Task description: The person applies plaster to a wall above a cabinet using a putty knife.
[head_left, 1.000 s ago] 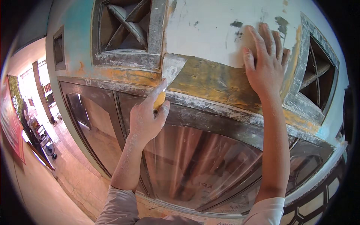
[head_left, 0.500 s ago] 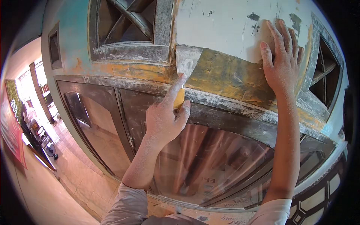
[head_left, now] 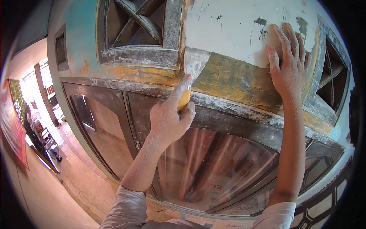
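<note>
Putty knife, with a pale-smeared blade and yellow handle, is near the middle of the view, its blade against the wall. At the far left a red banner hangs along a pale wall, and beyond it a dark fan stands on the tiled floor. Next comes a turquoise-tinted stretch of wall with a small vent opening, then a worn wooden vent frame with crossed bars. Orange-brown patches run beneath that frame, above a dark wooden window frame with glass panes.

The left hand, dusted with pale powder, is closed around the putty knife's handle, its index finger stretched up onto the base of the blade and its thumb alongside the handle. The blade points upward, just beside the right corner of the vent frame. To its right lies a rough yellow-brown strip, with a smooth white wall area above it.

Further right, the right hand is open and holds nothing, laid on the white wall area with fingers pointing up, slightly spread. Beyond it is a second vent frame, worn and grey.
</note>
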A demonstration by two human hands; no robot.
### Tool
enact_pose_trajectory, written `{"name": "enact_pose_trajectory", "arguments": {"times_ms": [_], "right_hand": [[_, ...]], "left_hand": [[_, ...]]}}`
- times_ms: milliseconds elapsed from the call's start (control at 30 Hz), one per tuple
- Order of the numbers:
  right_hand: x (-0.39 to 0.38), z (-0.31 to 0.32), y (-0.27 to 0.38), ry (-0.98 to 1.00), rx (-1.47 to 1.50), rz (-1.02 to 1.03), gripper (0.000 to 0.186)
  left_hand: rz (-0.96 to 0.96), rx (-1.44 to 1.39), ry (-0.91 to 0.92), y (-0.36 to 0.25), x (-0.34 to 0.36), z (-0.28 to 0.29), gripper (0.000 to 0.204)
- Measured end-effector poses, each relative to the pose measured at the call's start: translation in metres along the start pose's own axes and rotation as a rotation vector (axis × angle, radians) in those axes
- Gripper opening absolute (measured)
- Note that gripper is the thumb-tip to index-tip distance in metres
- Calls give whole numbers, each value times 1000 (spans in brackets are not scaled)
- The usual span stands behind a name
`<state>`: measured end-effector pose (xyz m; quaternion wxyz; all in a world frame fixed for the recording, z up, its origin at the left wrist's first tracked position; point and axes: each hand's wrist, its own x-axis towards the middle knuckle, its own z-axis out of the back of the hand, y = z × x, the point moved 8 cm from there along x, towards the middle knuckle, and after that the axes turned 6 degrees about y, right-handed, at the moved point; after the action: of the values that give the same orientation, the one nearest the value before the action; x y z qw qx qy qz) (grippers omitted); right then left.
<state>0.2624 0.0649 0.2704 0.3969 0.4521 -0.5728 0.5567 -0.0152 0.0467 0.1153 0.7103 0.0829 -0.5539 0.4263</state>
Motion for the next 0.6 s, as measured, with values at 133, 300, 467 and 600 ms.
{"name": "enact_pose_trajectory", "arguments": {"times_ms": [133,300,467,600], "right_hand": [[-1,0,0,13,-24,-20,50],[-1,0,1,28,-45,-28,51],[0,3,0,15,-35,-21,50],[-2,-2,2,-2,-9,-12,50]], "left_hand": [[103,-36,54,-3,-2,-4,62],[-32,29,1,8,-4,7,57],[8,186,-15,40,25,50,56],[-376,337,-104,41,51,92,56]]}}
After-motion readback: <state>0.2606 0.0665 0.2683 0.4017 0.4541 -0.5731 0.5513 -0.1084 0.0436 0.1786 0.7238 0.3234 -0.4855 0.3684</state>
